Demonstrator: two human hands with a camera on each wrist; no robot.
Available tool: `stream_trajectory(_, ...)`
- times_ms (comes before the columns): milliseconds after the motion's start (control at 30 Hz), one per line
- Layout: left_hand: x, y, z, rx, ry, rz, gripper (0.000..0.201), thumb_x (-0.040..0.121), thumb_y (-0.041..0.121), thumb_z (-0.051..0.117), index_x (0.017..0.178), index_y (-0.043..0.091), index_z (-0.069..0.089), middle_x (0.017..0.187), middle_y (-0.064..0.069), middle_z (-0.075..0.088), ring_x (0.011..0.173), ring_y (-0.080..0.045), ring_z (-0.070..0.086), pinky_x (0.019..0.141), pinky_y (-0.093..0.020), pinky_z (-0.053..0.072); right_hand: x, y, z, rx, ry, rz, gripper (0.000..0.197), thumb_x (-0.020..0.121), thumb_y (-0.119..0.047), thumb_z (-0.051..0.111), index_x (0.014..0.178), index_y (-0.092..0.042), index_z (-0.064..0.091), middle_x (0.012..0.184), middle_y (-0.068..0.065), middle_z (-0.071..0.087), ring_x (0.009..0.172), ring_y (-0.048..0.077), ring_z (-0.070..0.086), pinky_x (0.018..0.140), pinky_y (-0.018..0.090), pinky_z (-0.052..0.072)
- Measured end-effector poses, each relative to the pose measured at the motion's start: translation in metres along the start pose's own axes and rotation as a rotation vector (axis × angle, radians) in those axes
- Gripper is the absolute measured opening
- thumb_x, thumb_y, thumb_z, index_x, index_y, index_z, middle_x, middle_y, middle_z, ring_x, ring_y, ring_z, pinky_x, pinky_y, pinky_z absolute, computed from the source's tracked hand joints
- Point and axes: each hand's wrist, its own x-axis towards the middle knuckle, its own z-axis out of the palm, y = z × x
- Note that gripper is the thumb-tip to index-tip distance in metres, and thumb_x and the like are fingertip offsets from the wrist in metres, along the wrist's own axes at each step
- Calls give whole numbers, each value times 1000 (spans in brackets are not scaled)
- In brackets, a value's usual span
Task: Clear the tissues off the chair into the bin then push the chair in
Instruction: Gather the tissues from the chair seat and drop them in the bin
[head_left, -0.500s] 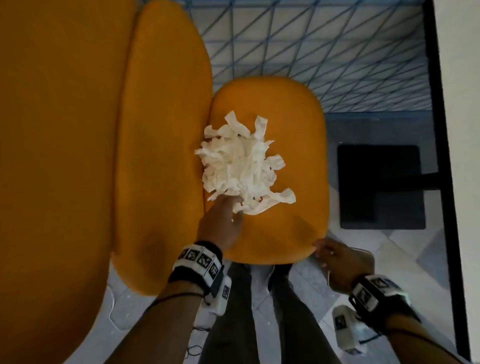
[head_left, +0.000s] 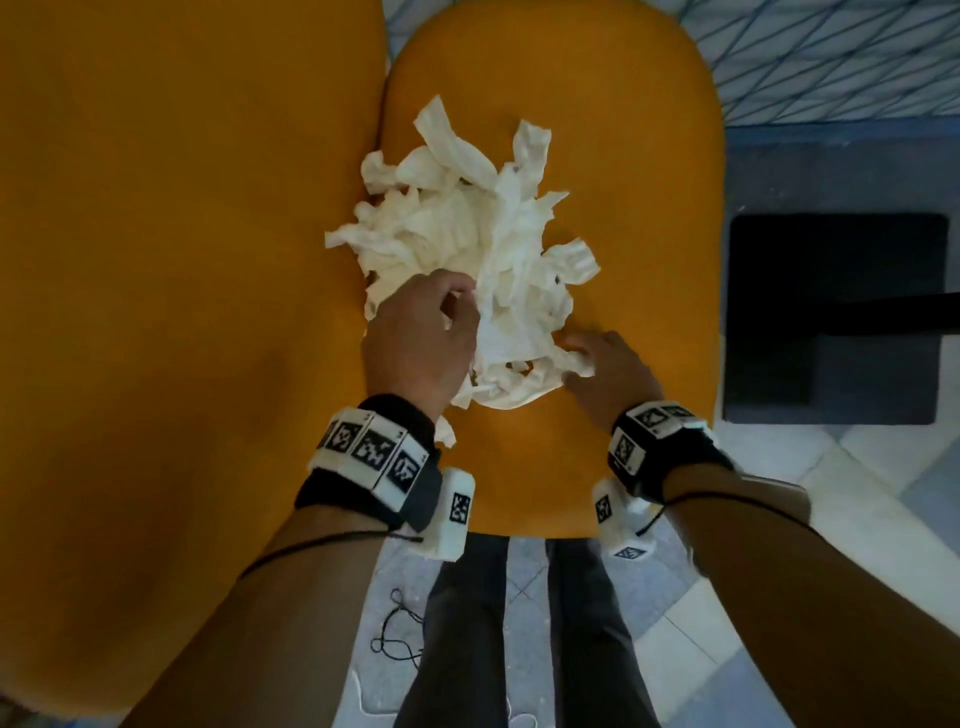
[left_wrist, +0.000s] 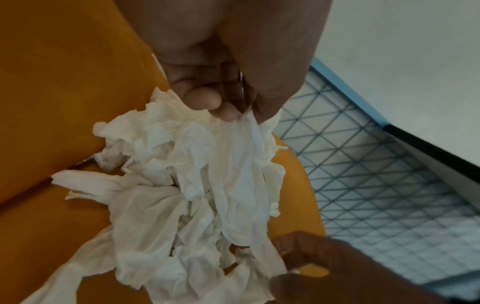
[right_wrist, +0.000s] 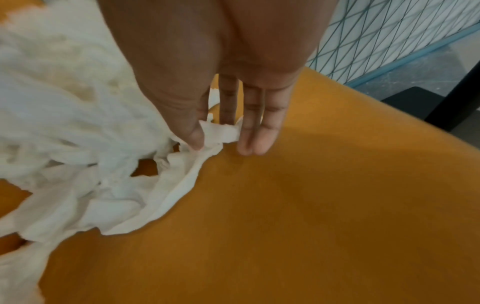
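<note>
A heap of white torn tissues (head_left: 467, 244) lies on the orange chair seat (head_left: 639, 208), close to the chair's orange backrest (head_left: 182, 260). My left hand (head_left: 421, 338) is on the near left of the heap, thumb and fingers curled, pinching a tissue strip (left_wrist: 246, 123). My right hand (head_left: 602, 374) sits at the near right edge of the heap; its thumb and fingers pinch a tissue end (right_wrist: 218, 133). The seat (right_wrist: 337, 205) to the right of that hand is bare. No bin shows in any view.
A black square base (head_left: 831, 322) with a dark bar stands on the floor to the right of the chair. Patterned blue carpet (head_left: 831, 57) lies beyond the seat. My legs (head_left: 519, 623) stand at the seat's near edge on pale tiles.
My right hand has come up from beside the seat's front edge onto the seat and taken hold of the heap's near right end. The view is now closer to the chair.
</note>
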Motion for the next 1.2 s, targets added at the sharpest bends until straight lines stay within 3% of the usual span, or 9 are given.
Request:
stream_trajectory(100, -10, -4, -12, -201, 121, -10, 14, 96, 24, 53, 103, 24, 66, 100, 5, 68, 85, -8, 62, 72, -21, 52, 7, 6, 3, 27, 30, 18, 32, 91, -20, 53, 121, -29, 60, 127, 0, 61, 110, 26, 60, 92, 42, 50)
stream_trajectory(267, -21, -3, -53, -603, 244, -206, 22, 93, 16, 43, 86, 26, 61, 99, -12, 67, 86, -26, 66, 64, -38, 60, 6, 20, -8, 205, 87, 107, 32, 96, -19, 43, 119, -16, 64, 127, 11, 59, 109, 32, 57, 88, 35, 45)
stream_trajectory(400, -18, 4, -78, -773, 368, -302, 23, 95, 16, 40, 85, 20, 60, 93, -6, 68, 76, -21, 67, 54, -34, 57, -9, 24, -37, 441, 229, 233, 39, 93, -36, 44, 72, -8, 61, 75, 12, 59, 73, 29, 50, 68, 34, 38)
stream_trajectory(500, -16, 3, -80, -654, 351, -261, 21, 93, 15, 54, 73, 11, 58, 103, -21, 64, 88, -29, 69, 60, -32, 60, -20, 30, -52, 514, 337, 270, 45, 90, -42, 53, 55, -13, 52, 57, 4, 50, 61, 26, 48, 59, 33, 37)
stream_trajectory(733, -21, 24, -62, -407, 91, -151, 20, 86, -2, 53, 84, 17, 52, 84, 4, 70, 52, -17, 49, 42, -29, 36, -13, 42, -51, 658, 381, 256, 14, 69, -26, 52, 72, -12, 53, 73, 15, 57, 70, 27, 54, 71, 40, 49)
stream_trajectory(867, -31, 32, -28, -105, -101, -234, 24, 89, 38, 60, 107, 26, 49, 68, -1, 68, 56, -16, 61, 52, -35, 49, -3, 38, -42, 654, 387, 248, 14, 83, -15, 43, 92, -20, 52, 86, 13, 63, 78, 29, 60, 72, 39, 52)
stream_trajectory(1000, -29, 24, 3, 146, -180, -405, 55, 80, 70, 56, 113, 26, 51, 89, 8, 62, 79, -15, 57, 71, -32, 44, 5, 17, -31, 611, 171, 187, 34, 86, -13, 44, 115, -30, 49, 98, 14, 66, 74, 25, 59, 57, 27, 42)
stream_trajectory(1100, -26, 12, 21, 87, -168, -461, 43, 85, 62, 56, 99, 21, 60, 91, 4, 66, 82, -17, 58, 70, -30, 42, 10, 1, -16, 461, 34, 178, 35, 82, -39, 55, 116, -39, 47, 101, 0, 62, 83, 22, 62, 74, 35, 51)
stream_trajectory(1200, -24, 8, 26, -48, -148, -412, 28, 90, 37, 56, 73, 15, 57, 71, 2, 65, 66, -16, 56, 56, -28, 38, 15, -11, -1, 262, -40, 155, 49, 78, -56, 59, 122, -40, 43, 111, -2, 61, 101, 27, 61, 89, 43, 51)
